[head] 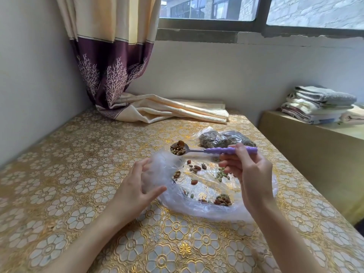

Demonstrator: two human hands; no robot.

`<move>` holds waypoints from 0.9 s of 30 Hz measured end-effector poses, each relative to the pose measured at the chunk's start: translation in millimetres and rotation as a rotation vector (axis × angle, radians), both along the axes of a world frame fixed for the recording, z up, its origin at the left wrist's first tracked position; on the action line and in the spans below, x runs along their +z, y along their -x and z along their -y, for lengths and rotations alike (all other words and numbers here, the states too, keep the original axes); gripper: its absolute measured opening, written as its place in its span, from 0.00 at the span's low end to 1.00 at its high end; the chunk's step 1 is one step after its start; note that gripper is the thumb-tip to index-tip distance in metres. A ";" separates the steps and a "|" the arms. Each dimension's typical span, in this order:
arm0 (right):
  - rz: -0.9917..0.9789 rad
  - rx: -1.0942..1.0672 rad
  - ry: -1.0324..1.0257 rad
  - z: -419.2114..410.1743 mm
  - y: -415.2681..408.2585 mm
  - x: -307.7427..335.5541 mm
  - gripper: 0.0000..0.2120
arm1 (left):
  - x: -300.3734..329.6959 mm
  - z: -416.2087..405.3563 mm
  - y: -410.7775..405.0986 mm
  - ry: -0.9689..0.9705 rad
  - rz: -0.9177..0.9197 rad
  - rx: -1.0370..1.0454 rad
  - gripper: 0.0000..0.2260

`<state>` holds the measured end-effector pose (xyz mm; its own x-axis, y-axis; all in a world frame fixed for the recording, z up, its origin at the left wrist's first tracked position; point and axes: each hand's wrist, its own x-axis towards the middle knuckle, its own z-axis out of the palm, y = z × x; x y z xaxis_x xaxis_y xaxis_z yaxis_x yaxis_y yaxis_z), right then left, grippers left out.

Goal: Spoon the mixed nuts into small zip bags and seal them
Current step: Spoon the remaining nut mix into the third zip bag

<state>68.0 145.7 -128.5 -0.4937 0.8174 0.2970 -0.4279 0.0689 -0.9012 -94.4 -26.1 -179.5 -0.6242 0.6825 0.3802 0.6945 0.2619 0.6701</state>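
Observation:
My right hand [250,174] pinches the purple handle of a metal spoon [216,150], held level above the table. Its bowl, heaped with mixed nuts [178,149], hovers at the upper edge of a small clear zip bag [165,166]. My left hand [136,186] holds that bag up, thumb below and curved fingers behind the plastic. Under both hands a large clear plastic bag [206,211] lies spread on the table, with loose nuts [223,200] scattered in small piles on it.
Filled clear bags of nuts [226,140] lie just behind the spoon. The table carries a gold floral cloth [78,194]. A curtain [167,109] drapes onto its far side. To the right, folded towels [319,104] sit on a low ledge.

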 end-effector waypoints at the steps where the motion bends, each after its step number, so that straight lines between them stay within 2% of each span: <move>1: -0.003 0.025 -0.029 4.2 0.3 0.7 0.11 | 0.0 -0.1 0.3 -0.001 0.009 0.000 0.38; 9: 0.035 0.266 -0.282 21.6 4.8 -2.8 0.05 | 2.2 0.4 -2.0 -0.032 0.074 -0.007 0.38; 13: 0.030 0.310 -0.283 17.0 4.0 -5.0 0.09 | 2.1 0.3 -1.2 -0.047 0.118 -0.003 0.37; 17: -0.048 0.199 -0.192 8.3 2.5 -2.9 0.06 | 0.0 0.1 0.0 -0.042 0.104 0.003 0.34; 21: -0.084 -0.056 -0.102 -9.0 -1.9 -6.3 0.09 | -0.5 1.3 -0.8 -0.038 0.088 0.023 0.35; 27: 0.092 -0.328 -0.347 -21.8 -7.0 -13.3 0.13 | -1.1 4.7 1.4 -0.048 0.076 0.101 0.34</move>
<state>74.9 167.5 -141.8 -0.2639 0.7948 0.5465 -0.2530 0.4897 -0.8344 -95.8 -30.8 -180.6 -0.7172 0.5968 0.3597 0.6130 0.2947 0.7331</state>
